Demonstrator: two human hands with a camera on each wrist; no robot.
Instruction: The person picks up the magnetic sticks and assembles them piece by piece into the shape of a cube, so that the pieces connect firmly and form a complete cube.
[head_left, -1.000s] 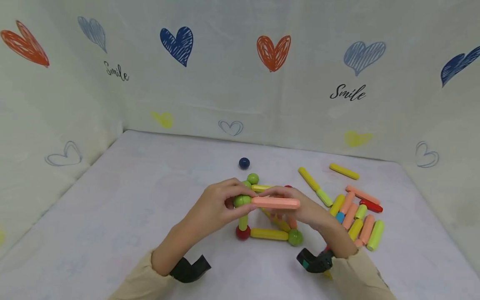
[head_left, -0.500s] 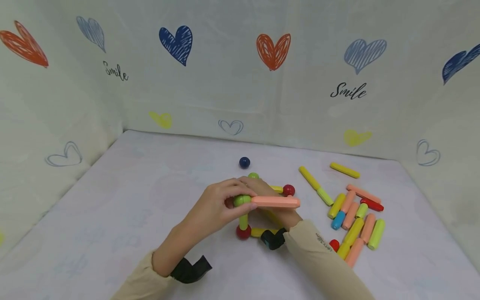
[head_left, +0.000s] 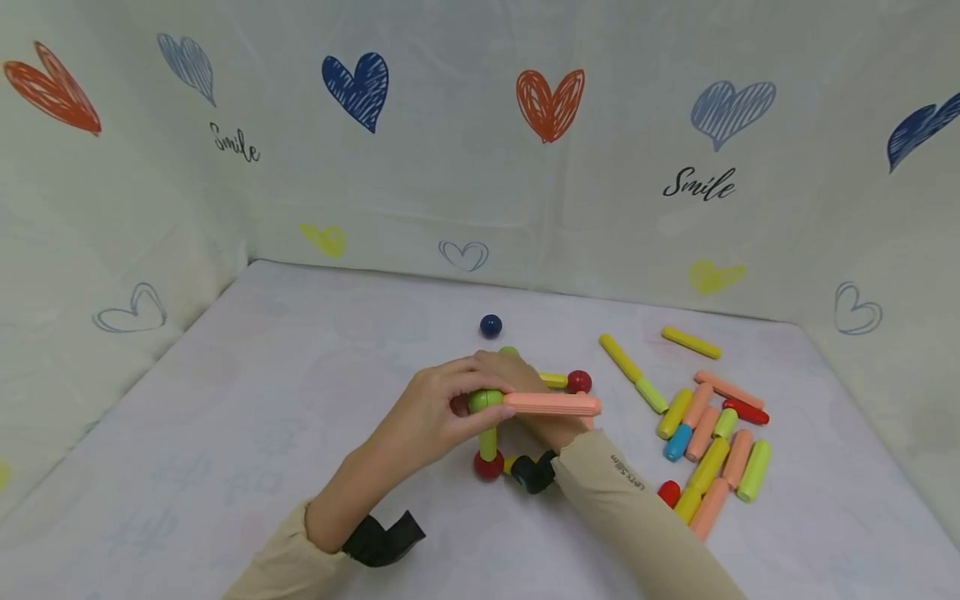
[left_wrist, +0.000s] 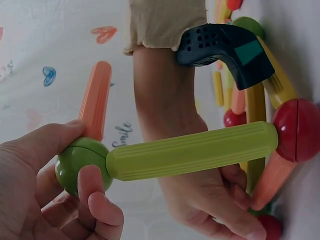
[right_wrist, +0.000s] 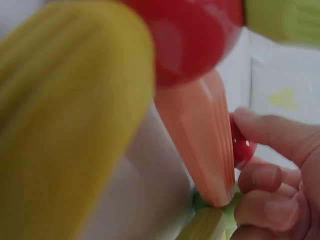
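In the head view my left hand (head_left: pixel 442 404) grips a green ball (head_left: pixel 486 401) at the top of a frame of coloured rods and balls. A salmon rod (head_left: pixel 555 405) juts rightward from that ball. A ridged lime rod (left_wrist: pixel 192 151) joins it to a lower red ball (left_wrist: pixel 298 130) in the left wrist view. My right hand (head_left: pixel 525 385) reaches through behind the salmon rod, its fingers hidden from above by the left hand. The right wrist view shows its thumb and fingers pinching another red ball (right_wrist: pixel 245 149), beside a second salmon rod (right_wrist: pixel 200 135).
Several loose rods in yellow, salmon, lime, red and blue lie at the right, among them a blue one (head_left: pixel 678 442). A dark blue ball (head_left: pixel 491 326) rests behind the frame. The frame's far red ball (head_left: pixel 579 382) ends a yellow rod (head_left: pixel 553 381).
My right hand has left the salmon rod's right side and crossed leftward behind it, toward the frame's back left. My left hand keeps its hold on the green ball, nearly still.
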